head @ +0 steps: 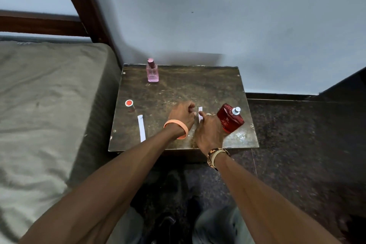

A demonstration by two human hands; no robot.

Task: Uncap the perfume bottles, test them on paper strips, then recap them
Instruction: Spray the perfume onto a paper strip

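Partly behind the right hand (210, 130), itself around the tilted red bottle (230, 120), a paper strip (200, 111); left hand (183, 114), hold unclear.

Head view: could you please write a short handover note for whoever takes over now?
Left hand curled beside the short white paper strip; grip unclear.
Right hand holds the uncapped red perfume bottle, tilted.
The small red-topped cap and long white strip sit left.
The pink perfume bottle stands capped at the back.
Left: test and recap red; pink's status unknown.

Forearms outstretched, left hand (183, 115) curled, right hand (210, 133) around red bottle (230, 121)
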